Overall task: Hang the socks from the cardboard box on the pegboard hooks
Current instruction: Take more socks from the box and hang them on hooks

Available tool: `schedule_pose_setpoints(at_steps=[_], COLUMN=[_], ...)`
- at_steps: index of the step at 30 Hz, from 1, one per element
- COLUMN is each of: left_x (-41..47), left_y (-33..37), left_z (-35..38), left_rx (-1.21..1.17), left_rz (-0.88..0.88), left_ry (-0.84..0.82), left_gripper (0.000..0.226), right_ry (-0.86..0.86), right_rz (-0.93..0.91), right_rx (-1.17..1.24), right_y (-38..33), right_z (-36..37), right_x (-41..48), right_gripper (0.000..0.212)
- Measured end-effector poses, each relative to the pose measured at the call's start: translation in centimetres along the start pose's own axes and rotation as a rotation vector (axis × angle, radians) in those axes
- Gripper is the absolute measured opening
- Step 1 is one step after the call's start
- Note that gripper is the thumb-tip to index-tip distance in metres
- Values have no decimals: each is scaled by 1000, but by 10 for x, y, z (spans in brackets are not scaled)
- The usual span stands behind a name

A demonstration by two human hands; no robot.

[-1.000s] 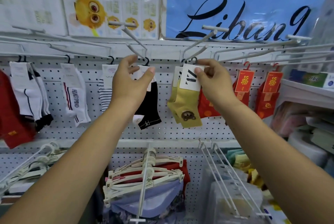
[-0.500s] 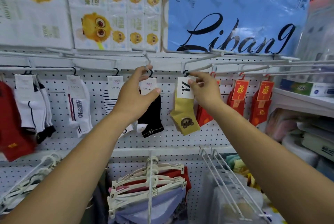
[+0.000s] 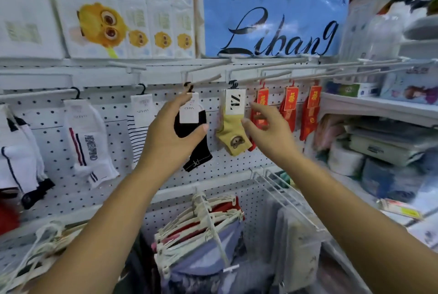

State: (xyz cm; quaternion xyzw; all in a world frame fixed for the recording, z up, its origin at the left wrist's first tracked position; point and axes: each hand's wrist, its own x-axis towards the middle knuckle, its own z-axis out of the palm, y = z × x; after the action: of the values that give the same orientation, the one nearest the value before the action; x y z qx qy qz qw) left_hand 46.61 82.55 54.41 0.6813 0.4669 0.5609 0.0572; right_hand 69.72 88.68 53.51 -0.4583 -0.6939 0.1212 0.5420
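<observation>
While the yellow sock and black sock hang on pegboard hooks, your right hand hovers spread and empty, your left hand brackets the black one's card, grip unclear; next, probably, another pair from the unseen box.

Yellow bear-print sock – hanging upright on pegboard hook, black sock beside it

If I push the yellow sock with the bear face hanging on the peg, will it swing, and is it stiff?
It would probably swing: the yellow sock with the bear face hangs from one small black hook on a white peg. It is likely floppy and light, since its fabric bends below the white card label, which looks stiffer.
</observation>
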Motion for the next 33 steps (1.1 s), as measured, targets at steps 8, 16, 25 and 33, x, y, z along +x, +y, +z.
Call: schedule_pose_setpoints(at_steps=[8,16,25,33], left_x=[-114,-321,-572,-766], left_y=[-9,-5,38,117], left_z=[-41,-81,-127,-189], left_rx=[41,227,358,467], left_rz=[-48,-366,-807,-1302], left_ry=[-103,-225,-174,-16], left_gripper=[57,59,51,70], right_ry=[-144,-526,-999,-1519], right_rz=[-78,-8,154,63], right_rx=[-64,-10,60,-67], right_y=[-29,-12,-13,-46], right_z=[5,33,38,47], right_x=[-134,-314,-521,-647], right_gripper=[43,52,48,60])
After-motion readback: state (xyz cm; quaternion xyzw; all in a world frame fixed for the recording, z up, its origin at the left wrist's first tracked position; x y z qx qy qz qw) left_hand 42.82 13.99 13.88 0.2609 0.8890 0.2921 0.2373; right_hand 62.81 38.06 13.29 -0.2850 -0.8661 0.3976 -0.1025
